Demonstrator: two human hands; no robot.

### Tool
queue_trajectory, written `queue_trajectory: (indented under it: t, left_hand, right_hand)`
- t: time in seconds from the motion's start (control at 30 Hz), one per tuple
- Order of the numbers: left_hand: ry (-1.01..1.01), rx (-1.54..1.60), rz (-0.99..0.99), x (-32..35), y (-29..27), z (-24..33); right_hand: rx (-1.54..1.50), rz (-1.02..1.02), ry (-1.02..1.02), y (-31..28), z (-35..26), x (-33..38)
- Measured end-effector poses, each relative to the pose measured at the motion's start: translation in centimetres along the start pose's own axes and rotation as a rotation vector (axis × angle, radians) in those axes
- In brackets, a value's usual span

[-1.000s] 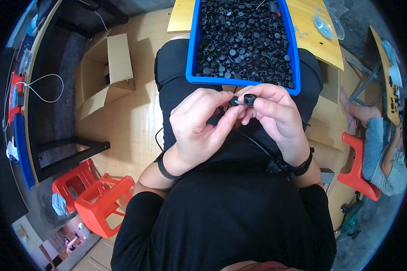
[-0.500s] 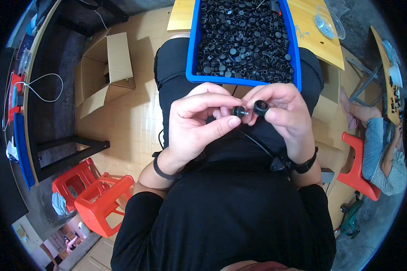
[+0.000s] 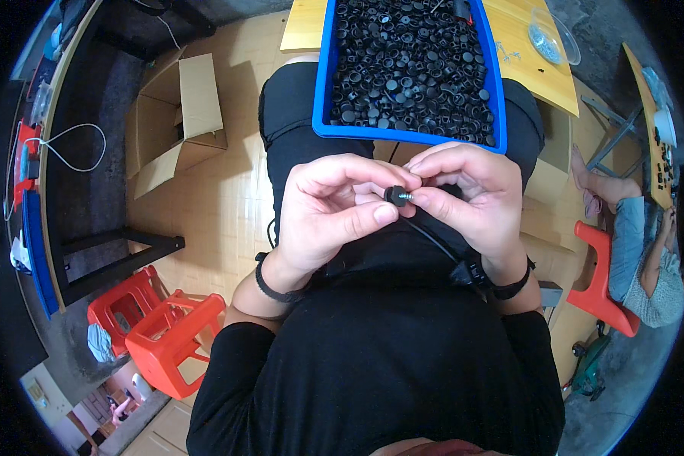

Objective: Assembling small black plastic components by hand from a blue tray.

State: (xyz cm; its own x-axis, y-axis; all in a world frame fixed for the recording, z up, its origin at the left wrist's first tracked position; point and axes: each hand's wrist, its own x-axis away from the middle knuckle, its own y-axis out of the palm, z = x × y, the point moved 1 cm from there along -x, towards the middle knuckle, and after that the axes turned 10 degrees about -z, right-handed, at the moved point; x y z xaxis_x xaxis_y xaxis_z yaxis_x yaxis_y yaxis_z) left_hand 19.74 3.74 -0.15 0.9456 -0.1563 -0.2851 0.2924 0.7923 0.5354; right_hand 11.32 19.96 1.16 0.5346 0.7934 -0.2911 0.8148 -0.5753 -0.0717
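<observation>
My left grip [image 3: 323, 209] is closed on a small black knob [image 3: 394, 195], pinched between thumb and fingers in front of my chest, just below the near edge of the tray. A silvery screw [image 3: 406, 197] sticks out of the knob, pointing to my right. My right grip [image 3: 479, 199] comes in from that side, its thumb tip at the screw's end and its fingers curled; I cannot tell whether it pinches the screw or anything else. The two grips are close together at the fingertips.

Ahead, the blue tray [image 3: 410, 139] lies across my thighs and the counter [image 3: 551, 83], filled with loose black caps [image 3: 403, 80]. On the counter to its right are a few scattered screws [image 3: 508, 55] and a clear tub [image 3: 549, 47] with small bluish pieces. A cardboard box [image 3: 203, 95] stands open on the floor to my left.
</observation>
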Motion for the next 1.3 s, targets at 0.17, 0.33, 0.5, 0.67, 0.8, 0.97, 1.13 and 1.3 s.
queue_trajectory:
  t: [0.17, 0.33, 0.5, 0.67, 0.8, 0.97, 1.13, 1.3]
  left_hand:
    - [0.024, 0.12, 0.016, -0.2, 0.2, -0.3]
    - [0.075, 0.049, 0.062, -0.4, 0.6, 0.0]
    - [0.06, -0.375, 0.207, 0.1, 0.7, 1.0]
    - [0.025, -0.477, 0.19, -0.1, 1.4, 1.4]
    - [0.107, -0.623, 0.135, -0.4, 1.4, 1.8]
    - [0.128, -0.832, 0.116, -0.3, 1.9, 2.7]
    - [0.238, -0.989, 0.067, -0.5, 2.0, 3.1]
    - [0.282, -1.0, 0.049, -0.4, 1.8, 3.1]
  right_hand:
    - [-0.443, 0.071, 0.137, 0.3, 0.6, 0.0]
    - [-0.534, 0.092, 0.097, 0.0, 1.1, 0.1]
    - [-0.274, 0.113, -0.098, -0.3, 0.1, 0.3]
    - [-0.206, 0.135, -0.136, 0.4, -0.2, 0.2]
    - [0.036, 0.086, -0.204, 0.0, -0.3, 0.0]
    - [0.094, 0.08, -0.247, 0.1, -0.6, -0.1]
    - [0.166, 0.069, -0.242, 0.2, -1.0, -0.3]
    - [0.241, 0.042, -0.263, 0.2, -1.3, -0.5]
